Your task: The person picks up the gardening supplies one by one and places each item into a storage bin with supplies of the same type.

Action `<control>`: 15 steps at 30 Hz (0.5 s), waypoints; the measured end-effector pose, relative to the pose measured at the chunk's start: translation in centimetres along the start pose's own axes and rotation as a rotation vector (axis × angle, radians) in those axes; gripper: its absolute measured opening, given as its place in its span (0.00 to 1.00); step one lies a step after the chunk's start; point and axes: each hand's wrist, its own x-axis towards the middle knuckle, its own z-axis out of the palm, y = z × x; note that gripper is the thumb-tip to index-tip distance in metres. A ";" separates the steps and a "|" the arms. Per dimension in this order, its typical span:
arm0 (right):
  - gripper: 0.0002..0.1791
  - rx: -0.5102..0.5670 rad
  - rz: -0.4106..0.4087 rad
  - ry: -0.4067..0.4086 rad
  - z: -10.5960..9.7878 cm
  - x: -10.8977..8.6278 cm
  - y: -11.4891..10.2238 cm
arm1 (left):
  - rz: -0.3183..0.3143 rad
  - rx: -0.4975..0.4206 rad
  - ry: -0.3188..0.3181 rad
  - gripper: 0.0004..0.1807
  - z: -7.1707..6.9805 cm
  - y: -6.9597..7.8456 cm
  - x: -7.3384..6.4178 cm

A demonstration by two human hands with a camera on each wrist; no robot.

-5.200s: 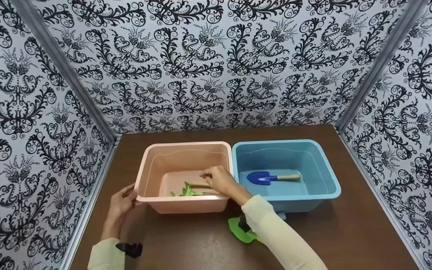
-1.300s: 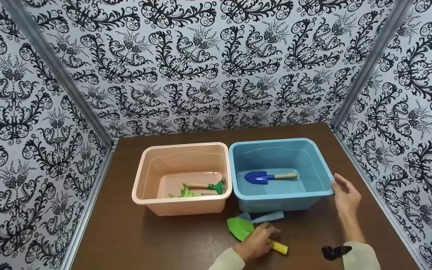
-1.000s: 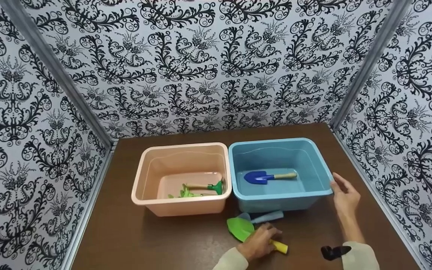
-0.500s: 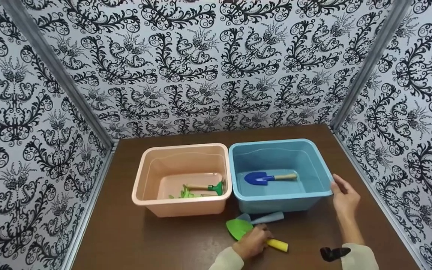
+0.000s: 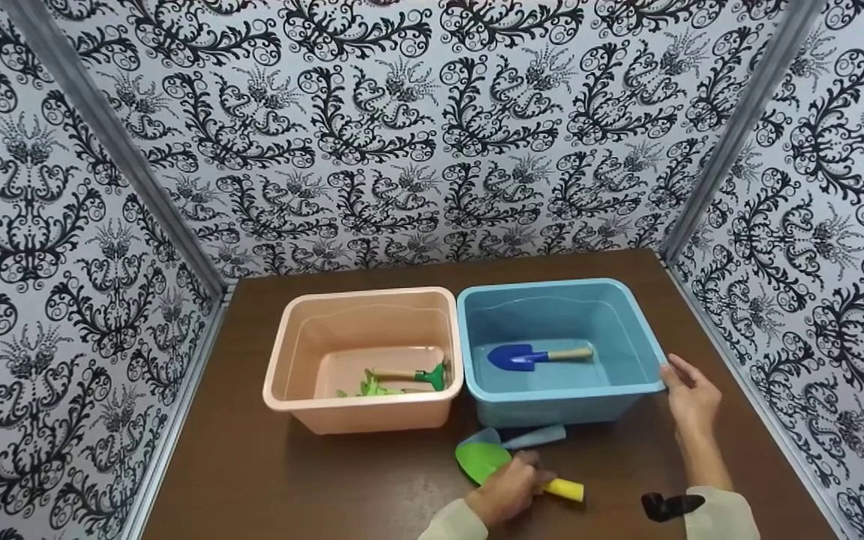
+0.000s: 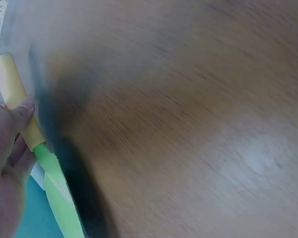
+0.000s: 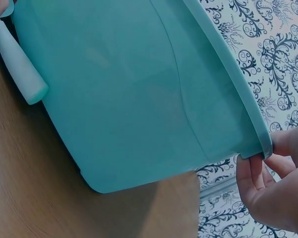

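Observation:
My left hand [image 5: 508,487] grips a toy hand trowel by its yellow handle [image 5: 565,490], in front of the blue tub. The trowel's green blade [image 5: 480,460] points left and partly overlaps a grey-blue trowel [image 5: 537,436] lying against the tub's foot. Thumb and fingers close around the yellow handle [image 6: 34,134] in the left wrist view, with a dark shadow beside the blade. At the blue tub's [image 5: 563,393] front right corner, my right hand [image 5: 691,401] pinches the rim [image 7: 256,126]. Inside that tub lies a blue trowel [image 5: 520,357] with a wooden handle.
Left of the blue tub stands a peach tub [image 5: 364,403], their rims side by side. It holds a green-headed tool [image 5: 432,375] with a wooden handle and a light green piece [image 5: 373,386]. Patterned walls [image 5: 417,150] enclose the brown table [image 5: 357,480] at the back and sides.
My right hand has left the peach tub for the blue tub's rim. My left hand has gone from the peach rim to the green trowel, which has just shifted slightly right.

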 end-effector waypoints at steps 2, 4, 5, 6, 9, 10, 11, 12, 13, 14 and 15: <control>0.24 -0.010 0.012 -0.010 0.0 0.0 0.0 | -0.002 0.018 0.010 0.07 -0.1 0.2 0.0; 0.25 -0.026 0.020 -0.014 -0.1 -0.1 0.1 | -0.008 -0.002 0.020 0.09 -0.2 0.5 0.0; 0.25 -0.031 0.025 -0.017 -0.1 -0.1 0.1 | -0.010 -0.027 0.027 0.09 -0.3 0.6 0.1; 0.25 -0.037 0.028 -0.019 -0.1 -0.2 0.1 | -0.002 -0.036 0.037 0.10 -0.4 0.7 0.0; 0.27 -0.040 0.031 -0.023 -0.2 -0.3 0.1 | 0.008 -0.095 0.061 0.11 -0.6 0.9 0.0; 0.27 -0.035 0.031 -0.025 -0.2 -0.3 0.1 | 0.009 -0.102 0.063 0.11 -0.8 1.0 0.1; 0.27 -0.030 0.031 -0.027 -0.2 -0.3 0.1 | -0.001 -0.123 0.058 0.11 -0.9 1.2 0.1; 0.28 -0.029 0.029 -0.027 -0.2 -0.3 0.1 | -0.043 -0.184 0.038 0.10 -1.1 1.3 0.1; 0.28 -0.025 0.029 -0.028 -0.2 -0.3 0.2 | -0.082 -0.226 0.026 0.09 -1.2 1.4 0.2; 0.28 -0.025 0.028 -0.028 -0.2 -0.3 0.2 | -0.166 -0.351 -0.008 0.07 -1.4 1.6 0.2; 0.27 -0.027 0.028 -0.029 -0.2 -0.3 0.2 | -0.258 -0.470 -0.027 0.07 -1.6 1.7 0.3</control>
